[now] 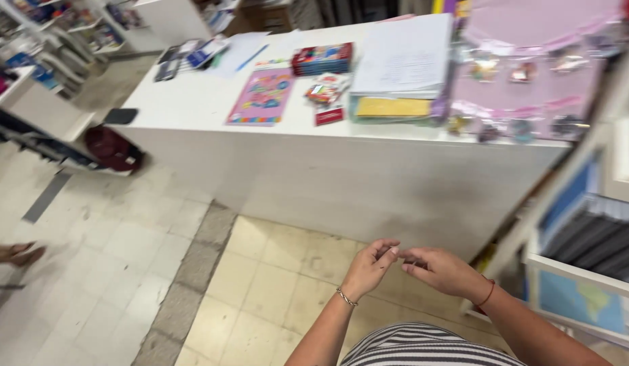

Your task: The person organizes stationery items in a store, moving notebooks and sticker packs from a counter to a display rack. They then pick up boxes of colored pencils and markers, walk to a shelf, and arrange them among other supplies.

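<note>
From my feed, a long white counter (368, 176) fills twelve o'clock. On it lie a pink illustrated booklet (263, 96), a red-edged box of coloured pencils (322, 59), a thick stack of white paper (404, 57) and a blue pen (252, 57). A dark maroon bag (113, 149) sits on the tiled floor (111, 264) at ten o'clock.

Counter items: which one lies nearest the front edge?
The small red packet, lying just right of the pink book. The book, red box and paper stack all lie farther back on the counter.
</note>
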